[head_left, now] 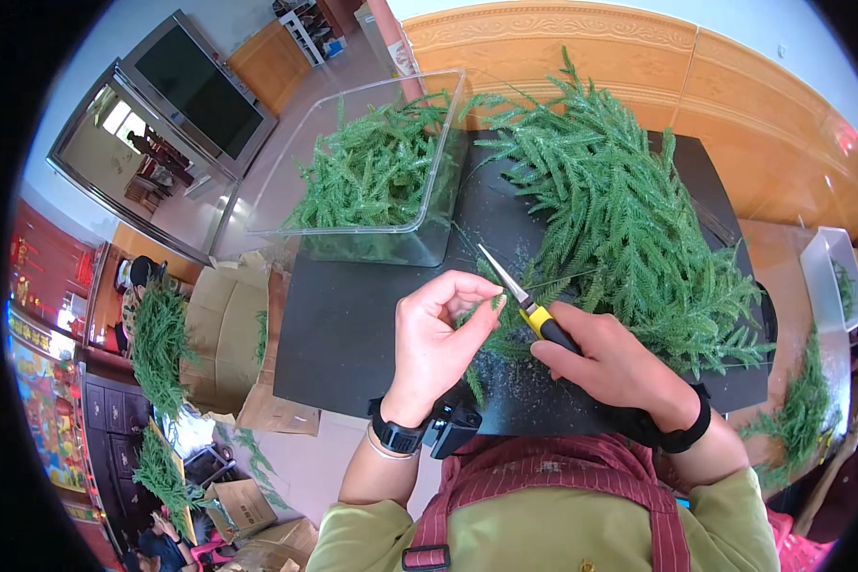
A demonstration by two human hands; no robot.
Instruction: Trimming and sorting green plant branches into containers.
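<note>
My left hand (437, 334) pinches thumb and forefinger together on a thin green pine sprig (474, 383), partly hidden behind the fingers. Wrapped in my right hand (612, 357) are needle-nose pliers (541, 320) with yellow and black handles. Their pointed jaws slant up and left, just past my left fingertips; whether they touch the sprig I cannot tell. To the right lies a big heap of green pine branches (620, 200), spread over the black table (334, 334). A clear plastic bin (453, 143) full of short sprigs (372, 172) stands at the far left of the table.
Small green bits and pale specks litter the tabletop. Left of the table is an opened cardboard box (221, 334). Other people sit at the left edge beside more greenery (162, 343). A white bin (818, 286) and more branches (801, 410) are at the right.
</note>
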